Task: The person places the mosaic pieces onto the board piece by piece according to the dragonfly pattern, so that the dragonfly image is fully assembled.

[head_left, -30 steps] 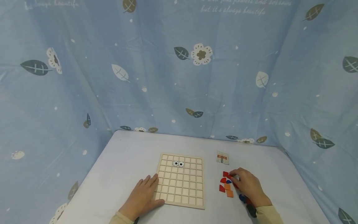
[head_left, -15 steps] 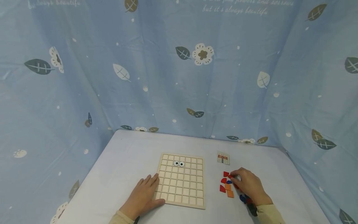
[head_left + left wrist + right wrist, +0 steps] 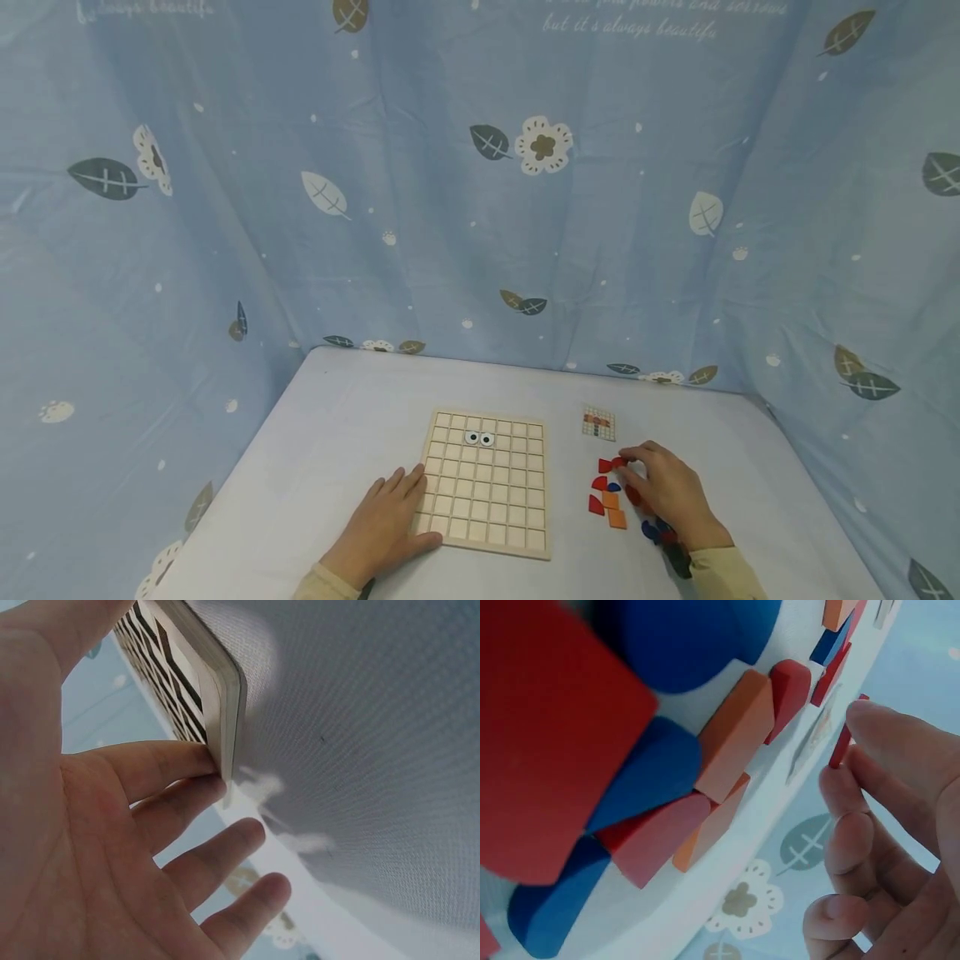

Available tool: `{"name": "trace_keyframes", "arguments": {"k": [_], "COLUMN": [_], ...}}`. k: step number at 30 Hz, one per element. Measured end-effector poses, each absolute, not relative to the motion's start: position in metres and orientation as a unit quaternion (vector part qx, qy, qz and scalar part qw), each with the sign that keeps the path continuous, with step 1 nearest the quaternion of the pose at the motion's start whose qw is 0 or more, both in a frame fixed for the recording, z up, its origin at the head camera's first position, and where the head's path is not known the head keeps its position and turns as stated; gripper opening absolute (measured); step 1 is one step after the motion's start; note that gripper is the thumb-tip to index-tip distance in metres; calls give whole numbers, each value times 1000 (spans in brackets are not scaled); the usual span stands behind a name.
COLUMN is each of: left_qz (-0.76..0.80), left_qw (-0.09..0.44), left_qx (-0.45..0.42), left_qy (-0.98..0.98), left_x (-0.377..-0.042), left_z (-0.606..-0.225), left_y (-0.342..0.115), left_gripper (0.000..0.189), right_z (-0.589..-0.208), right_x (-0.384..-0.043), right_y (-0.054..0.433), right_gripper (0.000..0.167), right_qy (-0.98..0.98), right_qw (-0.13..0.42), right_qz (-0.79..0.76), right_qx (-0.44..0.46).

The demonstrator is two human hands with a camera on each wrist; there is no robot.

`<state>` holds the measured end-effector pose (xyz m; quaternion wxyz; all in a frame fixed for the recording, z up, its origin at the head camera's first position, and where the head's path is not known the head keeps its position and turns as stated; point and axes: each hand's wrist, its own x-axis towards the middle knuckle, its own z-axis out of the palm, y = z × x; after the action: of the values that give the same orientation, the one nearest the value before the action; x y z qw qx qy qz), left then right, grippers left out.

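Observation:
A wooden grid board (image 3: 478,510) lies on the white table, with two square eye tiles (image 3: 480,438) side by side in its upper cells. My left hand (image 3: 384,529) rests against its left side, fingers straight; in the left wrist view the fingertips touch the board edge (image 3: 225,712). Over on the right, my right hand (image 3: 671,493) pinches a thin red piece (image 3: 844,742) between thumb and finger. Around it lie red quarter-round pieces (image 3: 596,505), orange squares (image 3: 617,519) and a small blue piece (image 3: 613,487).
A small pattern card (image 3: 599,423) lies beyond the loose pieces, right of the board. More blue pieces (image 3: 651,532) sit under the right wrist, partly hidden. A blue leaf-print cloth (image 3: 420,250) surrounds the table (image 3: 360,400) at the back and sides.
My right hand has shifted slightly away from me, with the red piece at its fingertips, uncovering another red piece beneath it. The left hand and the board stay where they were.

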<state>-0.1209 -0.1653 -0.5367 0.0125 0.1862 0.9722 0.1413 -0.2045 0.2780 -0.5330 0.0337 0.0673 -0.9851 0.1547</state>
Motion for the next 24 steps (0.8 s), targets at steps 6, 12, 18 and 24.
{"name": "trace_keyframes", "arguments": {"k": [6,12,18,24], "left_qz": [145,144,143,144], "left_qw": [13,17,18,16], "left_qx": [184,183,181,182], "left_qy": [972,972,973,973], "left_x": [-122,-121,-122,-123], "left_z": [-540,-539,-540,-540], "left_y": [-166,-167,-167,-167], "left_gripper": [94,94,93,93], "right_z": [-532,-530,-527,-525], "right_x": [-206,-208,-212,-217], "right_y": [272,256,239,219], "right_gripper": [27,26,30,31], "right_qy": [-979,-970,-942,-918], "right_qw": [62,105,179,215], "right_qz": [172,178,197,216], "right_qx": [90,131,203,254]}}
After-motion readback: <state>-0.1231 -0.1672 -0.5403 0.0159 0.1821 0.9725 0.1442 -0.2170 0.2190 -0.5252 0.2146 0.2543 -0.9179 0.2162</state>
